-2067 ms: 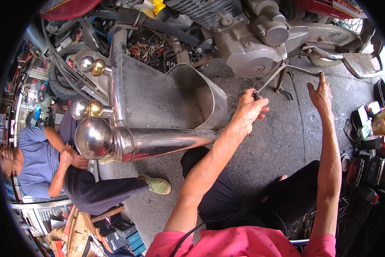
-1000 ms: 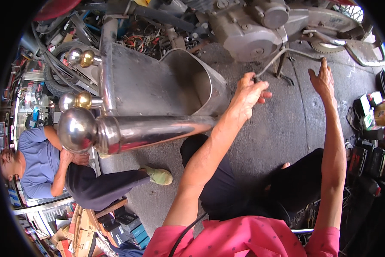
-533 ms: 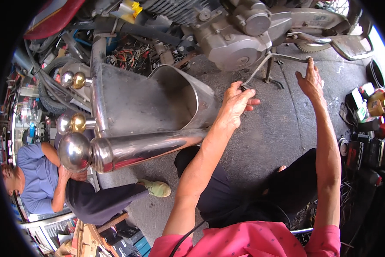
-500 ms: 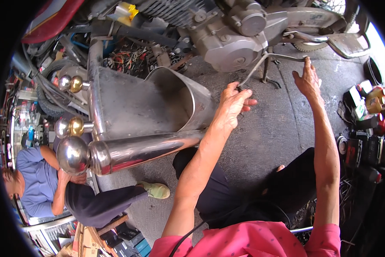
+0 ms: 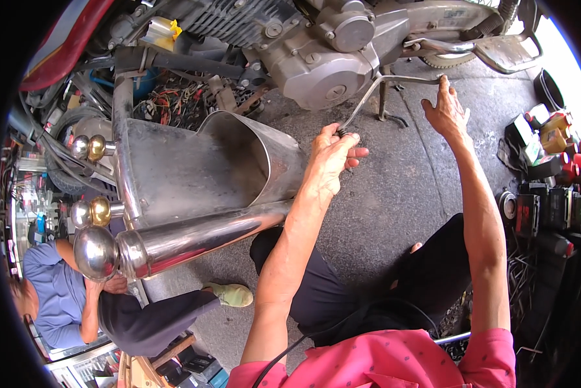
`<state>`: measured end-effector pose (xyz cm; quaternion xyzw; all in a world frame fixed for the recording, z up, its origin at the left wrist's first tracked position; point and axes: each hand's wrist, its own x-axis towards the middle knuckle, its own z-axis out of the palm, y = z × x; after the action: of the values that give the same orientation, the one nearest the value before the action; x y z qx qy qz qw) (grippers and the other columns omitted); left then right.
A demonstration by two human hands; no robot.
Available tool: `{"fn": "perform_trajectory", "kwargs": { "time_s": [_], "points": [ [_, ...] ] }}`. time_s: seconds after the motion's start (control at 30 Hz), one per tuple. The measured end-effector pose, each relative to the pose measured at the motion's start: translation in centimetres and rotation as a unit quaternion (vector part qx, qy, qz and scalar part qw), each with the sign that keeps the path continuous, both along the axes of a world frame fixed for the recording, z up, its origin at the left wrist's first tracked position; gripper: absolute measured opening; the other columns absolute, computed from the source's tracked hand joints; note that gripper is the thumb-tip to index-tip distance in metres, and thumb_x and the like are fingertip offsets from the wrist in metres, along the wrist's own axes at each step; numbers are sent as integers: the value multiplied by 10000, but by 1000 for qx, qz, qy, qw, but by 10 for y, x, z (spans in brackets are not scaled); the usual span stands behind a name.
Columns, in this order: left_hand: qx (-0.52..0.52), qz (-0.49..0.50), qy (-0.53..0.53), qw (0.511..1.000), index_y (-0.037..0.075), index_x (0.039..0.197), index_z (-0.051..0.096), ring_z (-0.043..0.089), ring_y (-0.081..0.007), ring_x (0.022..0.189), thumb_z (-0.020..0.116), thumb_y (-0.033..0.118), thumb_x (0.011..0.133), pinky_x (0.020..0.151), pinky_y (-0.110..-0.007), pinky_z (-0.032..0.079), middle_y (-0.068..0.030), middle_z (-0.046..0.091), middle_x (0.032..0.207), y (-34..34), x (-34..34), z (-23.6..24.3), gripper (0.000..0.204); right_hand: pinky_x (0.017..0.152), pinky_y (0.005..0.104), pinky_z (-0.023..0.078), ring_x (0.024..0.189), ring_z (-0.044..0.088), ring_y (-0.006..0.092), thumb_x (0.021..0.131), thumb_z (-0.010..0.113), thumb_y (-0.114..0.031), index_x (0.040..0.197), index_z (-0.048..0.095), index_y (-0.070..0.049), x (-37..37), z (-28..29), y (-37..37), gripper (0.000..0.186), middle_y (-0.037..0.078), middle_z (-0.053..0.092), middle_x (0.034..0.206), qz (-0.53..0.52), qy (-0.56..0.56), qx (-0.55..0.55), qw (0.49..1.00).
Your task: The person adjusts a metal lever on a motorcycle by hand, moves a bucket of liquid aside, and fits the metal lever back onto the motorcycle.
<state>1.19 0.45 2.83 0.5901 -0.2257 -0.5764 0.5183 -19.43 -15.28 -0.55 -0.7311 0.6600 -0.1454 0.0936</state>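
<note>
My left hand (image 5: 330,160) has its fingers wrapped round a dark coiled end of a bent grey metal rod (image 5: 363,103). The rod rises to a bend just below the round casing of a grey engine (image 5: 310,84), then runs right. At its far end my right hand (image 5: 448,115) touches it with an outstretched index finger, thumb and other fingers apart. Left of my left hand is a large steel frame with a curved plate (image 5: 187,168), polished tube (image 5: 209,233) and silver and gold ball fittings (image 5: 100,211).
A seated person in a blue shirt (image 5: 57,291) is at lower left, one shoe (image 5: 232,294) on the grey floor (image 5: 394,187). Red motorcycle bodywork (image 5: 61,45), tangled cables and parts (image 5: 193,87) lie behind. Containers and dark batteries (image 5: 549,200) line the right side.
The view has shifted, so the engine, rod and both hands appear further left, and the left-side frame and seated person lower. The hands' hold on the rod looks much the same.
</note>
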Motion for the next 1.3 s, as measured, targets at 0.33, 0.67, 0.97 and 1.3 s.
{"fn": "perform_trajectory", "kwargs": {
  "time_s": [0.33,0.67,0.97,1.3],
  "points": [
    [3,-6,1,1000,-45,1323,234,642,-194,746,608,154,806,563,-237,470,-114,502,1028,2,4,-2,668,917,491,361,1126,470,350,763,630,-302,1373,220,-120,-5,-1,2,758,171,437,1261,23,-14,-13,1000],
    [4,8,15,1000,-34,1302,259,642,-196,749,600,127,808,559,-249,468,-114,519,1018,-6,-1,-5,621,791,343,492,972,570,297,766,678,-265,1198,444,16,18,147,93,566,195,530,1116,219,-309,-130,916],
    [-11,-5,43,999,-15,1325,234,649,-205,697,637,132,776,478,-248,476,-130,539,990,1,5,-16,696,751,332,497,940,600,225,787,668,-235,1109,538,-17,36,285,137,410,134,590,1060,350,-332,-88,871],
    [-36,9,108,993,-4,1327,237,648,-206,697,632,132,784,490,-253,485,-143,535,1019,0,20,-39,686,450,270,415,583,545,210,678,549,-151,687,577,-4,19,277,165,150,107,538,685,547,-14,-231,804]
  ]
}}
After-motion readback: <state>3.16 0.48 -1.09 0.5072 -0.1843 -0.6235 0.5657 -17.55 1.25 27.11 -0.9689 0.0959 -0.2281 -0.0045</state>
